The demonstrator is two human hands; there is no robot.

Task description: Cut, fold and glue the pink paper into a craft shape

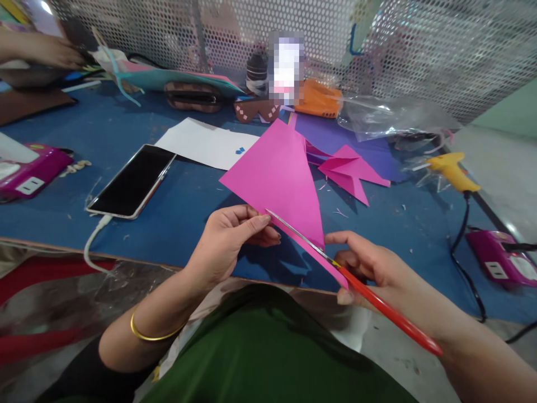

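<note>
A pink folded paper triangle (281, 179) is held up over the front edge of the blue table (188, 196). My left hand (232, 238) pinches its lower left edge, fingers closed on the paper. My right hand (369, 266) grips red-handled scissors (356, 285), whose metal blades lie along the paper's lower right edge, cutting a narrow strip. A gold bangle (146, 334) circles my left wrist.
A phone (132, 180) on a white cable lies left, beside a white sheet (205, 143). Folded pink paper (350, 170) rests on a purple sheet (364, 143). A yellow glue gun (453, 170) and magenta boxes (501, 257) sit right. Another person's hand (46, 50) is at the far left.
</note>
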